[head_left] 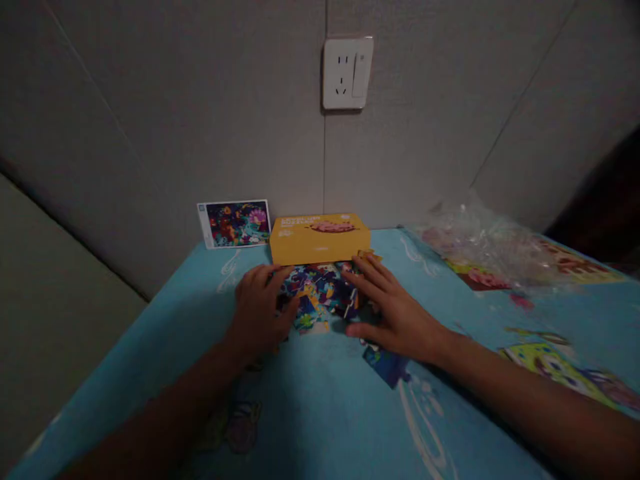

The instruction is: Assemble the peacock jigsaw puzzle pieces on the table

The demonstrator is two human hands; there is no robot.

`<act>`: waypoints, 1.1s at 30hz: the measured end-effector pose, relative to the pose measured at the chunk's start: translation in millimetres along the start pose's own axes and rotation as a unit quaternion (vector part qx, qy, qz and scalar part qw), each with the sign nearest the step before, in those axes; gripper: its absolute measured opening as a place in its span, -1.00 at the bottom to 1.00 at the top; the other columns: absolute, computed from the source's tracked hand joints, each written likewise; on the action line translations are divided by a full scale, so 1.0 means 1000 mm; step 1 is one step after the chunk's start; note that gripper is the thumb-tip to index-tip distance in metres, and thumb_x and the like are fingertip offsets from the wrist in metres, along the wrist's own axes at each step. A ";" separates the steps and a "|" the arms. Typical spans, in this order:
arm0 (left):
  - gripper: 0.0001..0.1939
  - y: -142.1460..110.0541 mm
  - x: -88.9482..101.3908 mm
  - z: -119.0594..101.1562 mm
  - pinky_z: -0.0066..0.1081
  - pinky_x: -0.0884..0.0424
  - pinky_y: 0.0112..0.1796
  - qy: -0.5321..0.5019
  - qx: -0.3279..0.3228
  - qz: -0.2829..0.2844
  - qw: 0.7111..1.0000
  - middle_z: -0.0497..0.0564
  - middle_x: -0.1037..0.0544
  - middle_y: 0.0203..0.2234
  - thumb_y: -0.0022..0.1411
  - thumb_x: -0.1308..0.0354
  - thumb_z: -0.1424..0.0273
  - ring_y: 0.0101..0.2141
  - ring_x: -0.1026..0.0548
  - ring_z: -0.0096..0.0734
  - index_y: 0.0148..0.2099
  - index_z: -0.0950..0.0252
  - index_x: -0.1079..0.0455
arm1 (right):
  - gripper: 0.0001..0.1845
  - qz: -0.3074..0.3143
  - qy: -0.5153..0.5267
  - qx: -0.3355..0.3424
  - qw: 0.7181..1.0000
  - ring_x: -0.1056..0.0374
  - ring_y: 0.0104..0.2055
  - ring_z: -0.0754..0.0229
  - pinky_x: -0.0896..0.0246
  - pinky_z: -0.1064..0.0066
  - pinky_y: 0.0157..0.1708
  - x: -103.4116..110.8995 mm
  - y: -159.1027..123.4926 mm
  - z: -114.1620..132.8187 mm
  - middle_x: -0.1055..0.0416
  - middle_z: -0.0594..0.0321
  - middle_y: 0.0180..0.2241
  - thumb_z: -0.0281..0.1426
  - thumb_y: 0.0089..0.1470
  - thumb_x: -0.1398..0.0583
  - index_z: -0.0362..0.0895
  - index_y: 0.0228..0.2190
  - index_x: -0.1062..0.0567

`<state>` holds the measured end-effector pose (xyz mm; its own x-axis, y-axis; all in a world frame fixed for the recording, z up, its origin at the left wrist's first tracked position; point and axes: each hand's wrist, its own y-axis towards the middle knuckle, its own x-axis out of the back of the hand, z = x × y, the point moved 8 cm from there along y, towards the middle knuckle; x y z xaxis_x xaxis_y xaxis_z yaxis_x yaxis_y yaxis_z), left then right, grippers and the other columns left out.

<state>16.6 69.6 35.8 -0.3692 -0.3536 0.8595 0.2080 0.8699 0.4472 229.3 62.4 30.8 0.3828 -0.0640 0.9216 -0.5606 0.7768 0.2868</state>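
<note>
A heap of colourful jigsaw puzzle pieces [323,287] lies on the blue cloth, right in front of a yellow puzzle box [300,248]. At the heap's left side rests my left hand [263,303], palm down, with thumb and fingers apart. My right hand [387,303] is spread over the right side of the heap, partly covering some pieces. A dark blue puzzle piece [385,365] lies by itself just below my right wrist. Neither hand appears to grip anything. What lies under the palms is hidden.
A picture card [237,223] leans against the wall left of the box. Crumpled clear plastic [490,243] lies at the right over printed sheets [487,277]. The cloth [320,400] has printed cartoon figures. A wall socket [347,73] is above the box.
</note>
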 end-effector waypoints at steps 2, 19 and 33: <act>-0.38 -0.002 -0.008 0.008 0.03 -0.22 0.17 0.013 0.042 0.036 0.998 0.26 -0.40 0.12 0.23 -0.14 0.15 0.14 -0.32 0.07 0.26 0.35 -0.31 | 0.08 0.060 -0.003 -0.004 0.998 0.35 0.43 -0.35 0.24 -0.27 0.31 -0.012 -0.002 0.000 0.22 -0.15 0.41 0.29 0.07 -0.06 -0.19 0.35 -0.12; -0.51 0.008 -0.002 0.033 -0.22 -0.42 0.05 -0.058 0.113 0.018 0.992 0.15 -0.51 0.04 0.18 -0.23 0.24 0.00 -0.52 -0.10 0.13 0.31 -0.50 | -0.20 0.072 -0.003 -0.006 0.997 0.15 0.41 -0.26 0.13 -0.22 0.31 -0.016 -0.005 0.000 0.07 -0.11 0.38 -0.03 0.24 -0.12 -0.23 0.33 -0.15; -0.20 0.005 -0.011 0.017 0.00 -0.32 0.07 0.000 0.071 0.091 0.993 0.30 -0.46 0.06 0.12 -0.29 0.08 0.06 -0.39 0.13 0.29 0.43 -0.26 | -0.22 0.073 -0.008 -0.004 0.997 0.12 0.40 -0.31 0.10 -0.22 0.30 -0.016 -0.004 0.002 0.04 -0.14 0.38 -0.05 0.25 -0.12 -0.24 0.32 -0.17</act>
<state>6.3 83.7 24.7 -0.3371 -0.1855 0.9230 0.1418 0.9592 0.2446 224.1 58.6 15.3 0.2853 0.0405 0.9576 -0.6034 0.7839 0.1466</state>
